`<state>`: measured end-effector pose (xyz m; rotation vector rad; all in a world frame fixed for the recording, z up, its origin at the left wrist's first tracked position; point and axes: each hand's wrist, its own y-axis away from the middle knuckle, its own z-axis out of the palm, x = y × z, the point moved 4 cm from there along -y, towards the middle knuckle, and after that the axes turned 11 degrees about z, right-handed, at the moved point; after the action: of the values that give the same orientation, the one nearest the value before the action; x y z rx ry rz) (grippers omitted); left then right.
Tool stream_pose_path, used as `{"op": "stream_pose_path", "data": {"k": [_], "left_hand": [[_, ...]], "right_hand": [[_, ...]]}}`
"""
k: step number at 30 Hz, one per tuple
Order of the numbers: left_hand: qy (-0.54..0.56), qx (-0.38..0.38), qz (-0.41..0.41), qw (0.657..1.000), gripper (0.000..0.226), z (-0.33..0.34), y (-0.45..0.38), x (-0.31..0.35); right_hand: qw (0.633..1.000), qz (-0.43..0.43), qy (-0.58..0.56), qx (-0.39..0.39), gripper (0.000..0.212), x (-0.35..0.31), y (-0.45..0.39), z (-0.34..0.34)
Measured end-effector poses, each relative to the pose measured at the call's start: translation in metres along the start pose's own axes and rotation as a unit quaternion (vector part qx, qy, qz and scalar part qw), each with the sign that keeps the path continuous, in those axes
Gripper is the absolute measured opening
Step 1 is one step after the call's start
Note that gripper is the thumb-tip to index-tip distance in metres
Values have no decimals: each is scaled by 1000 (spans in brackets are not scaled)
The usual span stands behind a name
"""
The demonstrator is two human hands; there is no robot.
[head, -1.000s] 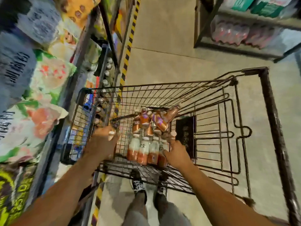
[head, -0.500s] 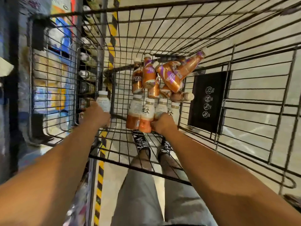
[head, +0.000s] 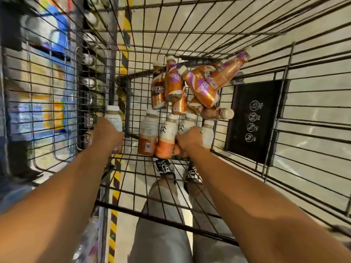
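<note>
Both arms reach down into a black wire shopping cart (head: 214, 29). My left hand (head: 109, 134) grips a white-capped bottle (head: 113, 118) with a pale top and orange base, held apart at the left of the cart floor. My right hand (head: 190, 142) is wrapped round another such bottle (head: 187, 122) in a row of white-and-orange bottles (head: 149, 133) lying side by side. Just beyond the row, several orange-and-purple coffee bottles (head: 199, 82) lie in a loose pile.
A black plastic warning panel (head: 252, 120) is fixed to the cart's right wall. Store shelves with packaged goods (head: 45, 78) stand close on the left. A yellow-and-black floor stripe (head: 114, 215) runs below, and my legs and patterned shoes (head: 165, 168) show through the mesh.
The view has dropped closer into the cart. Both hands have gone deeper: the left has carried its bottle down to the cart floor, the right stays on the row.
</note>
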<state>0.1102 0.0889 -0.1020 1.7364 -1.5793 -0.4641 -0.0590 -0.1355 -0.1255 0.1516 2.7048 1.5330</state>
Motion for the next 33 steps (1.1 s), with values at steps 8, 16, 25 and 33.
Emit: {"op": "stream_pose_path", "data": {"k": [8,16,25,33], "left_hand": [[-12,-18,45,999,81,-18,7,7],[71,47,105,991,67,-82,81,43],[243,166,174,940,61,-183,226,48],[309,324,226,865,66,-253,370,47]], "right_hand": [[999,-11,-27,16,71,8,10,-13],[985,-149,-77,25,77,-6,80,-64],[927,-357,-114,7,59,-31,214,-141],[829,-538,-147,-39,56,-32,373,-210]]}}
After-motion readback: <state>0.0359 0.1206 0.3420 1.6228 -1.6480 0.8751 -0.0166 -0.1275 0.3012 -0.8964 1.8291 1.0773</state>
